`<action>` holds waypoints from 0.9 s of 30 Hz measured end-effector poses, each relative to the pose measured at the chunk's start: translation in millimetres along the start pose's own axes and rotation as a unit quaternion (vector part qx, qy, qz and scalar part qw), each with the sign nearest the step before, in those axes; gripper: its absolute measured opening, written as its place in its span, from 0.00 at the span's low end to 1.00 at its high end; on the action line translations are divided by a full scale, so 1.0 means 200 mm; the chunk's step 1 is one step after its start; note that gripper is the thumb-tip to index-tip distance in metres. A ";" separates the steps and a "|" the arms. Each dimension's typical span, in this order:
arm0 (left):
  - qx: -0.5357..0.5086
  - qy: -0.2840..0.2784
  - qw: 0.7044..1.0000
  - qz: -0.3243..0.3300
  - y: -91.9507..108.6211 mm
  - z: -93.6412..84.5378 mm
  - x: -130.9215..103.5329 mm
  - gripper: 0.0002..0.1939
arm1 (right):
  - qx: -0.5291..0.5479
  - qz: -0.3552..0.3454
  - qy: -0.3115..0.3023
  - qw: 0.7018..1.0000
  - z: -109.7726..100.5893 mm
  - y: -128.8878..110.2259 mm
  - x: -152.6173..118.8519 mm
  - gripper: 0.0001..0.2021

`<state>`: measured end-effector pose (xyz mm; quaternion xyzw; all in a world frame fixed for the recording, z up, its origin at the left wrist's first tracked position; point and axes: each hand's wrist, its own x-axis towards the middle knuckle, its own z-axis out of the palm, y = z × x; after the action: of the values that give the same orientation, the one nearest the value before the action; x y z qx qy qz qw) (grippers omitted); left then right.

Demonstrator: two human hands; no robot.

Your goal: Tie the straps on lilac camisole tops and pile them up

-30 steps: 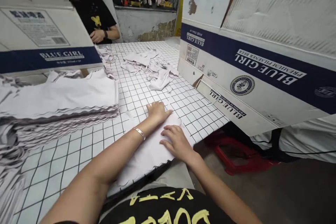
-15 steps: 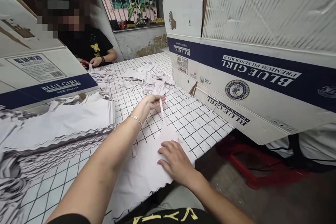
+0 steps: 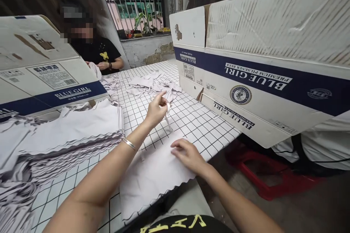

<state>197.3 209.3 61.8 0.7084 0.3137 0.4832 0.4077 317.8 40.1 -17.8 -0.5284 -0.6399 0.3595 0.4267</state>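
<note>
Toward the left edge of the table [image 3: 212, 131], left carton [image 3: 50, 67] with contents hidden from view; just in front of it, stack [image 3: 72, 125] of pale cloth pieces, wavy-edged and limp. Right of these, left hand [image 3: 157, 111] with grip pinched on a thin strap [image 3: 167, 118], raised above the table. Below, along the near edge, pale cloth piece [image 3: 155, 174], spread nearly flat. Probably very light, soft and stretchy, prone to creasing or sliding; best taken by the strap, with the broad part steadied flat. Over its right side, right hand [image 3: 188, 156], grip loosely bent, apparently grasping nothing; contact hard to tell. At the table's right edge, large right carton [image 3: 246, 74], printed lettering upside down, inside not visible.
</note>
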 end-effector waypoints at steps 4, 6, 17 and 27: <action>0.125 -0.038 0.976 0.173 0.11 0.00 -0.14 0.28 | 0.208 0.037 0.075 0.975 -0.12 -0.10 0.13 0.12; 0.144 -0.044 0.970 0.191 0.15 0.00 -0.18 0.29 | 0.266 0.028 0.059 0.962 -0.18 -0.15 0.19 0.12; 0.127 -0.070 0.974 0.176 0.11 -0.03 -0.27 0.29 | 0.442 0.171 -0.109 0.874 -0.19 -0.20 0.30 0.11; 0.271 -0.064 0.951 0.134 0.07 -0.09 -0.36 0.20 | 0.356 0.218 -0.157 0.895 -0.17 -0.13 0.32 0.11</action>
<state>156.3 146.6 46.5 0.8573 0.3086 0.3833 0.1510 334.5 99.1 30.4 -0.4041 -0.3963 0.7257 0.3913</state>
